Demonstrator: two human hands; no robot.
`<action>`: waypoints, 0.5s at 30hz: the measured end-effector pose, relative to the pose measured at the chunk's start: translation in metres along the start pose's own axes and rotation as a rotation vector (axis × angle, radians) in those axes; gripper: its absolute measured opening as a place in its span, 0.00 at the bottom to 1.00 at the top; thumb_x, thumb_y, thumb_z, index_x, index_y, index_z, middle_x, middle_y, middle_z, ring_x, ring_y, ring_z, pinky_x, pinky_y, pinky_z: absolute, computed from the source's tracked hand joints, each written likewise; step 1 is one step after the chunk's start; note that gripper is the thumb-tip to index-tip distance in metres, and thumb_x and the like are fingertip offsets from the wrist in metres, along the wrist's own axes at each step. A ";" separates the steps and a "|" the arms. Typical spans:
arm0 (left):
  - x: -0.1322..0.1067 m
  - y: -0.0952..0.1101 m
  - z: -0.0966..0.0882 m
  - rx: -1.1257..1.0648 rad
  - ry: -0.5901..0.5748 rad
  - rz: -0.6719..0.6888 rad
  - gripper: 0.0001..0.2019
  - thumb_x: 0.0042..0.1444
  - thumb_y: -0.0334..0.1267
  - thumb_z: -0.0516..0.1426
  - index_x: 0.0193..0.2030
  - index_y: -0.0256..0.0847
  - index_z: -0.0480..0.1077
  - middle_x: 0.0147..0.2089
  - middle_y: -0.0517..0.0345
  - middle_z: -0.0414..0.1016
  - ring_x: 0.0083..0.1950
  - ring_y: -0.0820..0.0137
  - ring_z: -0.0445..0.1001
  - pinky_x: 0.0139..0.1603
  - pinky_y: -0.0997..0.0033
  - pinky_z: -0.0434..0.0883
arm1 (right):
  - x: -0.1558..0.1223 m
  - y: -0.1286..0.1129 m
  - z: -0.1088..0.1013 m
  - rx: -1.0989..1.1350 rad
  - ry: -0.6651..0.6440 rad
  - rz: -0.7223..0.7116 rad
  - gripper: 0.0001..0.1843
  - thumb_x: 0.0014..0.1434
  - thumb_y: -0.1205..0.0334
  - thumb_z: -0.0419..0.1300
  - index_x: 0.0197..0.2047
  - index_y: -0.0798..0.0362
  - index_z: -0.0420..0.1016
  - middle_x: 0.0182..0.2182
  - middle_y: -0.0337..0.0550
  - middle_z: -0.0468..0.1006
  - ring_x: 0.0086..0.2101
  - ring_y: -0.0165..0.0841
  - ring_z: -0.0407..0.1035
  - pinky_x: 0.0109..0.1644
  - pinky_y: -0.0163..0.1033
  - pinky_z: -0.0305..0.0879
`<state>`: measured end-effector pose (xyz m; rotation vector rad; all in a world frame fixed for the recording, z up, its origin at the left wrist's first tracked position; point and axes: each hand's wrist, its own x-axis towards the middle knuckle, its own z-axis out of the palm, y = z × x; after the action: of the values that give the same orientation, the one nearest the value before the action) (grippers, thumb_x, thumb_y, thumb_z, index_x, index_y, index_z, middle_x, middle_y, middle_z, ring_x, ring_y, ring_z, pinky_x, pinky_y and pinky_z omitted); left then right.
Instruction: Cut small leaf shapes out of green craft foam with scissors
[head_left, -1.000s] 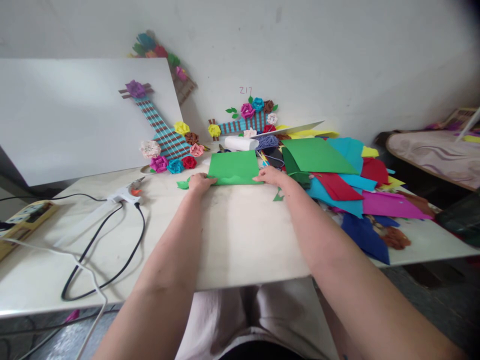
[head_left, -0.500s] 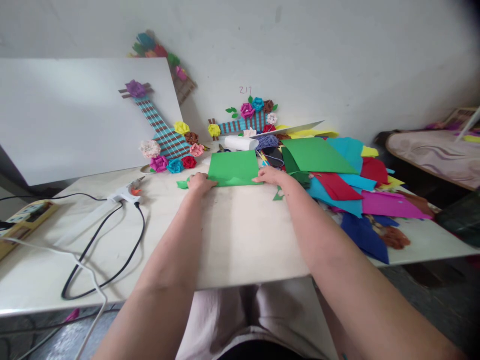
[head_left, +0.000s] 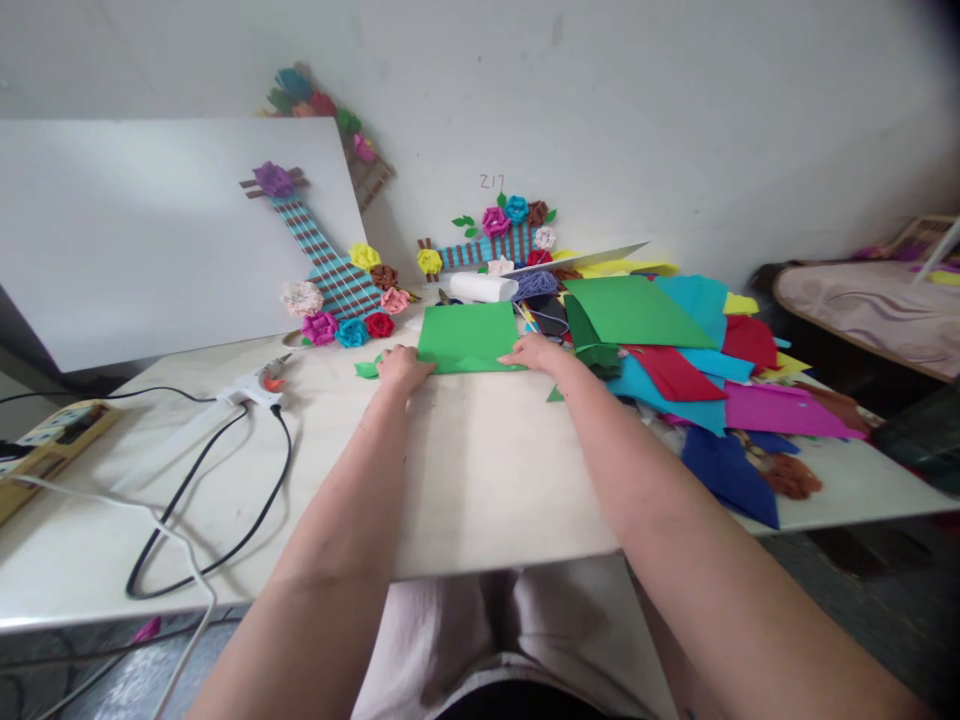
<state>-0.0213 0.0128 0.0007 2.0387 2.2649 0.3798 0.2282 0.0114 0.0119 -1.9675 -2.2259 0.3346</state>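
Left hand [head_left: 403,367]: arm stretched far over the desk, fingers curled low on the near left corner of the sheet. Whether it pinches the edge or only presses it down, I cannot tell.
Right hand [head_left: 534,352]: likewise stretched out, fingers laid on the near right corner of the same sheet. Its grip is equally unclear from here.
Flat rectangular sheet of green paper [head_left: 466,335]: lies on the desk at the far end of the person's reach, just beyond both hands and towards the wall. Its long axis runs left to right across the person. The near edge spans from hand to hand, so neither hand is nearer than the other.
Pale wooden desk [head_left: 480,470]: carries all items listed.
Small green paper scrap [head_left: 366,369]: just left of the left hand.
Green triangular offcut [head_left: 556,395]: beside the right wrist.
Loose heap of coloured paper sheets [head_left: 690,370]: green, red, turquoise, magenta, blue and yellow, to the right of the sheet.
White glue gun with black cable [head_left: 251,385]: well to the left.
Guitar-shaped woven craft with paper flowers [head_left: 330,270]: leans on a white board [head_left: 150,230].
White roll [head_left: 482,288]: behind the sheet, by the wall.
Writing: faint red "217" [head_left: 491,181] on the wall. No brands legible.
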 end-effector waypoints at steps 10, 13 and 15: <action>-0.009 0.007 0.001 0.013 0.076 0.021 0.19 0.55 0.48 0.51 0.46 0.39 0.72 0.57 0.43 0.67 0.60 0.52 0.59 0.55 0.56 0.61 | -0.006 -0.011 -0.003 -0.127 -0.007 0.015 0.20 0.55 0.47 0.58 0.30 0.56 0.78 0.27 0.45 0.76 0.27 0.31 0.65 0.28 0.35 0.53; -0.007 0.002 0.002 -0.027 0.082 0.023 0.19 0.56 0.51 0.50 0.44 0.41 0.71 0.51 0.44 0.72 0.58 0.54 0.62 0.52 0.58 0.62 | -0.005 -0.008 -0.002 -0.108 0.002 0.022 0.21 0.56 0.46 0.57 0.30 0.56 0.78 0.27 0.45 0.76 0.27 0.31 0.65 0.28 0.35 0.52; -0.005 -0.001 0.002 -0.045 0.074 0.002 0.19 0.56 0.52 0.50 0.43 0.41 0.71 0.47 0.43 0.73 0.56 0.55 0.65 0.51 0.59 0.63 | -0.003 -0.006 0.000 -0.102 0.001 0.022 0.21 0.56 0.45 0.57 0.30 0.56 0.78 0.27 0.45 0.76 0.27 0.31 0.65 0.28 0.35 0.52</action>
<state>-0.0207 0.0082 -0.0023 2.0384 2.2739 0.5104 0.2229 0.0080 0.0141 -2.0434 -2.2643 0.2269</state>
